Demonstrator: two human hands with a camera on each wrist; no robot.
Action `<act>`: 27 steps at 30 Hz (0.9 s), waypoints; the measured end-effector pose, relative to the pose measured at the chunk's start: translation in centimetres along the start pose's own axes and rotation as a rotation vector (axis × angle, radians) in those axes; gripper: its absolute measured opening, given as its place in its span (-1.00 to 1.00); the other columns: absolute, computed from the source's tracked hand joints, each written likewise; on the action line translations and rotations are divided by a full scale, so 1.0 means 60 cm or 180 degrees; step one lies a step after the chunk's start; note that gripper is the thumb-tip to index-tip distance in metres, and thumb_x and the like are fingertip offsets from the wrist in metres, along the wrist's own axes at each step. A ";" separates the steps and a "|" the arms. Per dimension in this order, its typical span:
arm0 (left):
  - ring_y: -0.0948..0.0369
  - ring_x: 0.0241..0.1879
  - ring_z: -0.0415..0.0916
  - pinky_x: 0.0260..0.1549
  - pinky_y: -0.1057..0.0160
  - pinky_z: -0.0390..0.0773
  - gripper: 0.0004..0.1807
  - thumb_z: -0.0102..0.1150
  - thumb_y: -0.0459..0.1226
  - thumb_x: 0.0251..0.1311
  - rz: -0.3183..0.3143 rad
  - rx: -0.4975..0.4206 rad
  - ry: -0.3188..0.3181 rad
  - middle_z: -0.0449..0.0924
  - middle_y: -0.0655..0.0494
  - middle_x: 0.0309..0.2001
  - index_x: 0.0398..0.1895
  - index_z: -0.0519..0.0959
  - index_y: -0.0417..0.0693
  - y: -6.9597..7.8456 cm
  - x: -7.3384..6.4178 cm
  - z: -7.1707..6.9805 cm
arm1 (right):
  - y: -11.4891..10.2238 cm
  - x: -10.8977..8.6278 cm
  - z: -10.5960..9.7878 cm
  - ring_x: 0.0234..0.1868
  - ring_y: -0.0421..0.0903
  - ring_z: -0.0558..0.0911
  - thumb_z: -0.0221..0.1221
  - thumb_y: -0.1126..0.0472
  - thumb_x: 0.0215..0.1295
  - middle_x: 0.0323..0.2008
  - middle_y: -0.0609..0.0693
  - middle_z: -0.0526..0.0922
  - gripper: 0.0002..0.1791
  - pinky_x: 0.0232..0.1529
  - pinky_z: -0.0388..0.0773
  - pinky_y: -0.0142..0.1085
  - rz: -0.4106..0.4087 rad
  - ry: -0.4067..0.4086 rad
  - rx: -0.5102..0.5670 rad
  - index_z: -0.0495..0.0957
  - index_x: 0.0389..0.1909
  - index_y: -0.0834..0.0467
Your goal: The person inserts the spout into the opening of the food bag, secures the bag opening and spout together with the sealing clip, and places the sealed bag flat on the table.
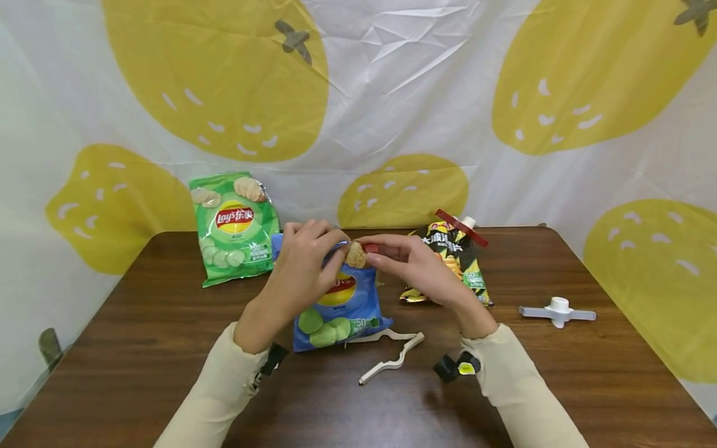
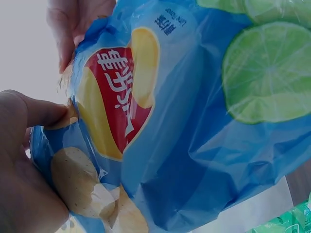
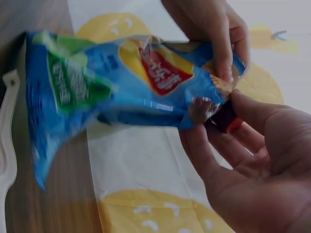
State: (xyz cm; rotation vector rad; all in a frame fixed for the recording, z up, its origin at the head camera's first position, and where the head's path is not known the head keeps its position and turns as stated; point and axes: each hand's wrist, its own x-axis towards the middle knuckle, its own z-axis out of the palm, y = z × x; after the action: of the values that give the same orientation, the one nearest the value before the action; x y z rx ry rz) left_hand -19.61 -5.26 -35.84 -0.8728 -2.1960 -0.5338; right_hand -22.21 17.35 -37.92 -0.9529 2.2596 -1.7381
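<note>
Both hands are at the top edge of a blue Lay's chip bag (image 1: 366,292), which has lime pictures on its front. The left hand (image 1: 305,255) grips its upper left part, thumb on the printed front and fingers round the top. At the upper right corner, the right hand (image 1: 420,264) pinches the bag between thumb and fingers. A small dark red piece (image 3: 227,120) shows between those fingers and the bag; its kind is mostly hidden. The bag's top is crumpled, with silvery lining (image 3: 201,108) showing at the right corner.
A cream bent clip (image 1: 400,354) lies just in front of the blue bag. Behind left stands a green Lay's bag (image 1: 235,233). Behind right is a black chip bag (image 1: 456,255) with a red clip (image 1: 454,225) across its top. A white spouted clip (image 1: 558,312) lies at right.
</note>
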 end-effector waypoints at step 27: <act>0.04 -0.20 0.51 -0.06 -0.09 0.27 -0.92 0.25 -0.29 0.26 0.0019 0.0097 0.0181 0.64 0.06 -0.32 -0.32 0.69 -0.09 -0.003 0.000 0.012 | -0.015 0.000 0.008 -0.10 -0.04 0.70 0.32 0.33 0.26 -0.10 0.10 0.71 -0.65 -0.11 0.65 -0.13 0.0141 0.0102 -0.0051 0.60 0.07 0.23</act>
State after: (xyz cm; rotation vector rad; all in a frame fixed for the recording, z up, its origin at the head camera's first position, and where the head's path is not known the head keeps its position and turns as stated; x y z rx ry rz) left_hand -20.07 -5.00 -36.35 -0.8378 -2.1440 -0.5151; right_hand -21.61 16.84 -37.29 -0.8770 2.2995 -1.7320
